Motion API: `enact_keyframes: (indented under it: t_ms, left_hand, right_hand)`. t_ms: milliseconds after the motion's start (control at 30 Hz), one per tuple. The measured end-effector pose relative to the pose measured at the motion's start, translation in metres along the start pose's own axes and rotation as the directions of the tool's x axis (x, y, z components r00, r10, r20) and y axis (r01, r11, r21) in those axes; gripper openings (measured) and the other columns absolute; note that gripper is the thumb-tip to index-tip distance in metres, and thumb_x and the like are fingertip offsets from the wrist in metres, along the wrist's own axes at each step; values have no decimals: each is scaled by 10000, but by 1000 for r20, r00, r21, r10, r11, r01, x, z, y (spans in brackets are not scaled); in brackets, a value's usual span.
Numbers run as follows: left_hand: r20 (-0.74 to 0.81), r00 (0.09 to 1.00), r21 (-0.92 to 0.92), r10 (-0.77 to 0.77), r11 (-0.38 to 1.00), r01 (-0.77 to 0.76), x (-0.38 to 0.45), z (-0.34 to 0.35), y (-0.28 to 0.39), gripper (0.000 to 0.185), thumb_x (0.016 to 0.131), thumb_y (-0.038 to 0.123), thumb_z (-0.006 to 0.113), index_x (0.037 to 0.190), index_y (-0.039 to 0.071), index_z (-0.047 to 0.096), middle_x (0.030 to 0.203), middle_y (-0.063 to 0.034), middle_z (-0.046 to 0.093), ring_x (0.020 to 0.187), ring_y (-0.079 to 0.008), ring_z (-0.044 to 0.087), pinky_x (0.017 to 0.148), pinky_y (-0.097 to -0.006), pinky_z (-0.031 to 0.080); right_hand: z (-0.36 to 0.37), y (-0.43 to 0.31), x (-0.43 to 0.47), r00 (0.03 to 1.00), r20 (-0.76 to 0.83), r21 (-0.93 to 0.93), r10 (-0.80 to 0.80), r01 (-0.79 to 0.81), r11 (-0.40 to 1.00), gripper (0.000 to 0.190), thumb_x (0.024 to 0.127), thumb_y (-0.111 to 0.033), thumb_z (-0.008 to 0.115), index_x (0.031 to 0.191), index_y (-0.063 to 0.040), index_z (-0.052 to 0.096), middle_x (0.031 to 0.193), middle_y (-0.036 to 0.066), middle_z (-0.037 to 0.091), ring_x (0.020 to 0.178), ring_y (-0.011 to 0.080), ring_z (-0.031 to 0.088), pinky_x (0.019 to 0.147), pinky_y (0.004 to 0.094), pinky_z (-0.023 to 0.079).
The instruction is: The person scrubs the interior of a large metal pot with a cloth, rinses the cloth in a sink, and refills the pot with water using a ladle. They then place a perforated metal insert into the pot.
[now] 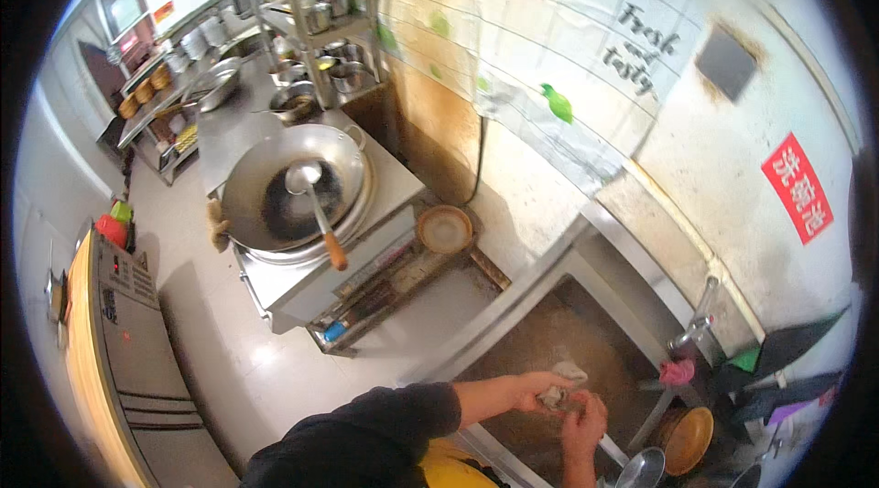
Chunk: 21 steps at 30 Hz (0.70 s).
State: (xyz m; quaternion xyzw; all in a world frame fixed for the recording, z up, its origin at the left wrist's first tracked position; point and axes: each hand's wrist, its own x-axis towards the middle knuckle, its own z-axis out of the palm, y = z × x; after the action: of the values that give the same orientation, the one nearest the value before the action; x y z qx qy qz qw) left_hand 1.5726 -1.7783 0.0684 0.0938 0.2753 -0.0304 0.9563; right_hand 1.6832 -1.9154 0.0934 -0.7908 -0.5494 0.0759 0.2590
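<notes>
My left hand [535,390], its arm in a black sleeve, grips a crumpled greyish-white cloth [552,397] above a stainless steel sink [491,335]. Close against it, my right hand [584,416] is curled around the other end of the cloth. A loose fold of pale cloth sticks out beyond the left fingers. Below both hands the sink basin looks brown and murky; whether it holds water is hard to tell.
A metal tap [693,331] and a pink cloth [676,372] are at the sink's right, near a brown round vessel [689,443]. Across the floor stands a stove with a large wok [240,213] holding a wooden-handled ladle [335,252]. A grey appliance [134,351] stands left.
</notes>
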Motion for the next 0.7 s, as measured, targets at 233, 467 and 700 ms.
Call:
enact_keyframes:
  t_ms: [233,467,700]
  left_hand:
    - [175,879,654,-444,720,233,33,5,32,132,866,175,664,958,101,606,873,-45,571,670,-181,563,571,-321,512]
    - [285,935,958,-209,29,-286,66,12,29,155,857,155,639,970,49,632,937,-126,633,739,-283,598,623,-410,474]
    - [314,923,944,222,-181,-277,51,-2,8,323,845,147,609,1156,60,618,1117,-233,618,766,-396,611,638,-445,488]
  right_hand:
    - [-39,-13,31,783,-9,-264,-622,598,756,434,758,-129,648,1171,-41,548,1345,215,467,1156,512,500,924,562,458]
    - [-45,-20,72,780,615,-390,115,174,904,443,743,-250,726,1122,-76,577,1041,185,650,1044,341,609,830,409,519]
    - [17,55,57,753,649,-248,107,77,966,443,771,-213,678,1151,-19,560,952,239,642,902,330,655,711,411,534]
